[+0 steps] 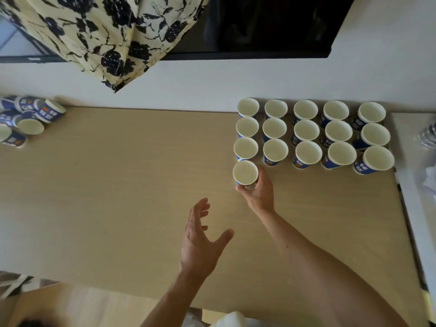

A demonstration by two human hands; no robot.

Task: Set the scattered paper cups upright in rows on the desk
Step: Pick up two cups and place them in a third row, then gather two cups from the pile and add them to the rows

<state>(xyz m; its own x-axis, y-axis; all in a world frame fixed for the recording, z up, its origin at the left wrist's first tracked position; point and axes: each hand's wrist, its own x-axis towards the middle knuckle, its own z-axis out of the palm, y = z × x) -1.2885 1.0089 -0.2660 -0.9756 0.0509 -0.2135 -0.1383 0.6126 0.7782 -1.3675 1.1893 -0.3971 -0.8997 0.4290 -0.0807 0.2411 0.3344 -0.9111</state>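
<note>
Several blue-and-white paper cups stand upright in rows (306, 133) at the far right of the wooden desk (118, 197). My right hand (259, 192) grips one more upright cup (245, 173) at the near end of the leftmost column, just below its three cups. My left hand (200, 241) hovers above the desk's middle with fingers spread, holding nothing. At the far left edge lies a heap of several tipped-over cups (26, 119).
A floral cloth (106, 36) hangs down over the back wall beside a dark screen (271, 27). A white surface (415, 161) with a plastic bottle (428, 135) borders the desk on the right. The desk's front edge runs along the bottom.
</note>
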